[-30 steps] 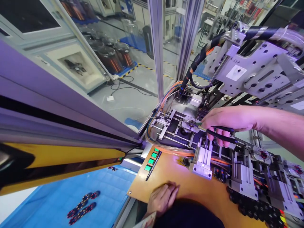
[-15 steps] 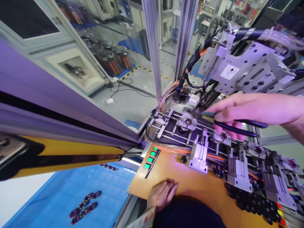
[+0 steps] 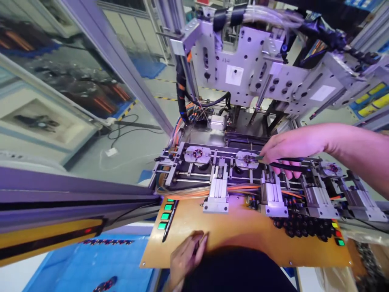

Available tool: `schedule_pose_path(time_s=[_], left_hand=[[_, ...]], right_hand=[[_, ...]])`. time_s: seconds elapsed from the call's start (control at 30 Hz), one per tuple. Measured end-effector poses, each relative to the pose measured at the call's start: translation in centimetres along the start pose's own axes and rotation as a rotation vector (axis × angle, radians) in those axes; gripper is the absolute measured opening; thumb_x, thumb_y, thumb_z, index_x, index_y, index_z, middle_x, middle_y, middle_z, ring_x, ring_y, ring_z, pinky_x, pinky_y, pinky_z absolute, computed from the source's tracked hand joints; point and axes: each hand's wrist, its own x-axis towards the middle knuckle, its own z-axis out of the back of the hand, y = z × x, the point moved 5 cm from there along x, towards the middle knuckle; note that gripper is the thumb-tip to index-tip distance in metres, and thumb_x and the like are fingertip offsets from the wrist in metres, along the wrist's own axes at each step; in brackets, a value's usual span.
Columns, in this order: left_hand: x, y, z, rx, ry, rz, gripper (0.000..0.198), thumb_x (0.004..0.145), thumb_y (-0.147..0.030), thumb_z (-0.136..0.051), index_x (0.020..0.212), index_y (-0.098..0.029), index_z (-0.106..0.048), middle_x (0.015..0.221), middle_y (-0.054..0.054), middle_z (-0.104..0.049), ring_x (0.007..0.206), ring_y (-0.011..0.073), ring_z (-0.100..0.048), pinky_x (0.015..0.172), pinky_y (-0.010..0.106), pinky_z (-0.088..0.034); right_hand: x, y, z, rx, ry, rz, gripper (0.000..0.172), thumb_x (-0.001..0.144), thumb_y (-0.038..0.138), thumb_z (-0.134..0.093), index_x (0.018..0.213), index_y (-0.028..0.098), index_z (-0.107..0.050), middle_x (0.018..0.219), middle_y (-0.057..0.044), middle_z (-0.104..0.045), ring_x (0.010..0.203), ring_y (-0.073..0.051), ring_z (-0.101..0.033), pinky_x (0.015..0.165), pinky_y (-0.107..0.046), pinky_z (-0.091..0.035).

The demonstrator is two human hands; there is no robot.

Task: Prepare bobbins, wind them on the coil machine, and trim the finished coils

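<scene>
My right hand is closed round black-handled pliers. Their tip rests on a small round part in the second round metal holder of the machine's slide rail. Another holder to the left carries a ring-shaped part. My left hand lies at the near edge of the orange panel, fingers curled together, with nothing visible in it.
Green lit buttons and a black pen sit at the panel's left end. Pneumatic cylinders, orange wires and black fittings line the front. A perforated metal head hangs above. A blue tray with dark ring parts lies at lower left.
The view has swung right and now faces the machine. My right hand has moved the pliers from above the rail down onto the second holder. My left hand stays on the panel edge.
</scene>
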Motion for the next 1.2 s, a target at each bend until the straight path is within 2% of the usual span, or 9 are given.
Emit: schedule_pose_path(time_s=[0.1, 0.2, 0.47, 0.67, 0.73, 0.83, 0.93, 1.07, 1.2], left_hand=[[0.1, -0.1, 0.0, 0.03, -0.03, -0.023, 0.007, 0.088, -0.021, -0.066, 0.094, -0.019, -0.063, 0.075, -0.001, -0.075, 0.06, 0.0101, -0.07, 0.064, 0.018, -0.052], [0.2, -0.1, -0.1, 0.042, -0.03, -0.031, 0.003, 0.089, -0.023, -0.064, 0.091, -0.02, -0.063, 0.074, -0.002, -0.074, 0.06, 0.0088, -0.069, 0.065, 0.017, -0.05], [0.3, -0.1, 0.0, 0.049, -0.044, -0.013, 0.004, 0.09, -0.022, -0.063, 0.09, -0.019, -0.065, 0.073, -0.002, -0.073, 0.059, 0.0084, -0.069, 0.063, 0.017, -0.049], [0.5, -0.2, 0.1, 0.02, -0.006, -0.013, 0.005, 0.092, -0.022, -0.061, 0.089, -0.019, -0.063, 0.075, -0.001, -0.073, 0.061, 0.0082, -0.069, 0.066, 0.017, -0.05], [0.4, -0.1, 0.1, 0.016, -0.001, -0.008, 0.006, 0.092, -0.022, -0.06, 0.089, -0.019, -0.063, 0.074, -0.001, -0.073, 0.061, 0.0082, -0.069, 0.066, 0.017, -0.05], [0.3, -0.1, 0.0, 0.021, -0.013, -0.008, 0.004, 0.091, -0.021, -0.061, 0.089, -0.019, -0.064, 0.073, -0.002, -0.073, 0.06, 0.0079, -0.069, 0.065, 0.016, -0.05], [0.2, -0.2, 0.0, 0.03, -0.016, -0.002, 0.006, 0.091, -0.022, -0.061, 0.087, -0.019, -0.064, 0.073, -0.002, -0.073, 0.058, 0.0079, -0.068, 0.063, 0.016, -0.05], [0.0, -0.3, 0.0, 0.03, 0.004, -0.011, 0.008, 0.092, -0.024, -0.059, 0.09, -0.018, -0.064, 0.078, 0.0, -0.074, 0.062, 0.0098, -0.07, 0.066, 0.018, -0.052], [-0.4, -0.2, -0.3, 0.127, -0.031, -0.07, 0.016, 0.094, -0.033, -0.057, 0.09, -0.02, -0.065, 0.074, -0.002, -0.074, 0.059, 0.0098, -0.07, 0.062, 0.019, -0.05]], right_hand=[[-0.2, -0.4, -0.6, -0.209, 0.146, -0.132, 0.017, 0.076, 0.023, -0.072, 0.066, 0.013, -0.064, 0.065, -0.002, -0.065, 0.048, -0.01, -0.063, 0.039, -0.016, -0.045], [-0.2, -0.3, -1.1, -0.419, 0.292, -0.107, 0.029, 0.091, 0.036, -0.053, 0.074, 0.014, -0.063, 0.071, -0.005, -0.065, 0.052, -0.015, -0.065, 0.041, -0.023, -0.048], [0.2, -0.4, -0.8, -0.493, 0.29, -0.125, 0.03, 0.092, 0.038, -0.046, 0.076, 0.016, -0.06, 0.074, -0.007, -0.064, 0.057, -0.019, -0.067, 0.043, -0.026, -0.048], [0.3, -0.3, -1.4, -0.434, 0.297, -0.145, 0.028, 0.092, 0.034, -0.046, 0.071, 0.017, -0.055, 0.071, -0.005, -0.062, 0.056, -0.016, -0.064, 0.044, -0.024, -0.048], [0.0, 0.0, -1.8, -0.415, 0.287, -0.091, 0.029, 0.092, 0.031, -0.047, 0.068, 0.016, -0.054, 0.065, -0.003, -0.059, 0.051, -0.013, -0.06, 0.043, -0.022, -0.046], [-1.1, 0.8, -1.8, -0.334, 0.276, 0.11, 0.025, 0.091, 0.028, -0.049, 0.071, 0.016, -0.057, 0.058, 0.001, -0.054, 0.048, -0.009, -0.055, 0.044, -0.02, -0.045], [-2.7, 0.4, -0.4, -0.281, 0.288, 0.201, 0.021, 0.091, 0.031, -0.051, 0.079, 0.017, -0.062, 0.063, 0.003, -0.058, 0.05, -0.008, -0.055, 0.048, -0.018, -0.046], [-4.5, -2.9, 3.0, -0.333, 0.297, 0.025, 0.021, 0.09, 0.028, -0.049, 0.084, 0.013, -0.063, 0.071, 0.003, -0.063, 0.052, -0.006, -0.058, 0.048, -0.016, -0.043], [-6.0, -7.2, 6.0, -0.381, 0.202, -0.136, 0.022, 0.09, 0.028, -0.052, 0.083, 0.009, -0.061, 0.073, 0.001, -0.064, 0.055, -0.008, -0.061, 0.05, -0.017, -0.044]])
